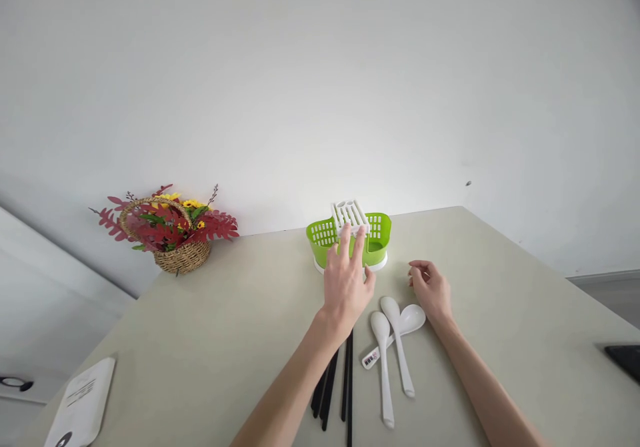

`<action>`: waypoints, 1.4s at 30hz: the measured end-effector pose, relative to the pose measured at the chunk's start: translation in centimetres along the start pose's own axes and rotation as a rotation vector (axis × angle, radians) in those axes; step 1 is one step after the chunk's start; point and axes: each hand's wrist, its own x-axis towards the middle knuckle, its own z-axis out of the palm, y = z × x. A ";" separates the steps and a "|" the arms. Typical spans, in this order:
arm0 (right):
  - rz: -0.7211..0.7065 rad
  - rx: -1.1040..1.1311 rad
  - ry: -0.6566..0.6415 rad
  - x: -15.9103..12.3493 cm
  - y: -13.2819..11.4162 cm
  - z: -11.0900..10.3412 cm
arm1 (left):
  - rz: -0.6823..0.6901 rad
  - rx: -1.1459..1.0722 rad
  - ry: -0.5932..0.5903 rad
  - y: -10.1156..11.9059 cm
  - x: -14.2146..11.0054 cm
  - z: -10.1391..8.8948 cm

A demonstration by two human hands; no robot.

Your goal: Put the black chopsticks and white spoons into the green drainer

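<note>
My left hand (347, 283) reaches forward with index and middle fingers stretched out. Those two fingertips are at the front edge of a white slotted top (351, 215), which sits across the middle of a green plastic basket (320, 233) with a white base. My right hand (433, 293) rests on the table to the right of the basket, its fingers loosely curled and nothing visible in them. Near it lie two long white spoons (385, 373) and a shorter, wider white spoon (413, 319) beneath them. Several black chopsticks (327, 390) lie partly hidden under my left forearm.
A wicker basket (183, 257) of red and yellow artificial flowers stands at the back left, near the wall. A white flat object (83, 403) with printing lies at the table's left edge. A black object (625, 359) is at the far right. The table (240, 300) meets the wall behind.
</note>
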 end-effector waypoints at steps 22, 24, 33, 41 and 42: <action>-0.004 -0.007 -0.016 0.0 0.3 0.1 | 0.131 -0.215 -0.030 -2.2 0.2 -2.6; -0.001 -0.013 -0.014 0.1 0.3 0.1 | 0.142 -0.239 0.062 -3.0 -0.4 -2.5; -0.007 -0.025 -0.021 0.1 0.5 0.0 | -0.323 -0.429 0.001 -9.1 -7.5 0.6; -0.013 0.023 -0.035 0.0 0.2 -0.4 | -0.528 -0.743 -0.156 -11.8 -10.1 1.1; -0.025 0.046 -0.051 0.0 0.2 -0.5 | -0.533 -0.756 -0.161 -11.8 -10.1 1.1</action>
